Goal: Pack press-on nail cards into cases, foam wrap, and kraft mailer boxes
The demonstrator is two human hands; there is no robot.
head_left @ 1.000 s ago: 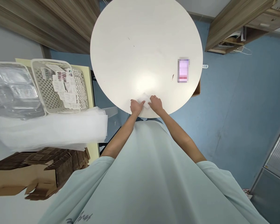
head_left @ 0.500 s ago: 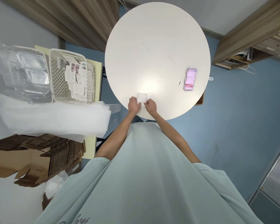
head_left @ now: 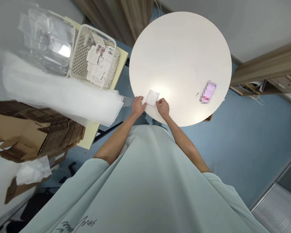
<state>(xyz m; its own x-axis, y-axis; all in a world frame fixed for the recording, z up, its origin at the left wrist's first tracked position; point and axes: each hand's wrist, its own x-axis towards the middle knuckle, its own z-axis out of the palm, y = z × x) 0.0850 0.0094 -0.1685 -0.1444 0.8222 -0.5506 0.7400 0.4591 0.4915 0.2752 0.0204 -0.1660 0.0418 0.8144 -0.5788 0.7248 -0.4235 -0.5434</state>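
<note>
A small white square packet (head_left: 152,97), apparently wrapped in thin white sheet, lies at the near edge of the round white table (head_left: 184,42). My left hand (head_left: 138,105) is closed at its lower left corner, thumb against the edge. On the opposite side, my right hand (head_left: 163,107) has its fingers curled and pinches the packet's right edge. What is inside the wrapping cannot be seen.
A pixelated pink phone-like item (head_left: 208,92) lies on the table's right. Leftward, a yellow-topped table (head_left: 123,60) bears a basket (head_left: 77,69) of small white packs, a bin of clear plastic packaging (head_left: 48,42) and white sheets (head_left: 63,97). Flattened cardboard boxes (head_left: 60,132) stand nearer.
The view has turned, so the side table appears tilted. My hands have moved slightly apart, out to the packet's two sides, and more of the packet shows.
</note>
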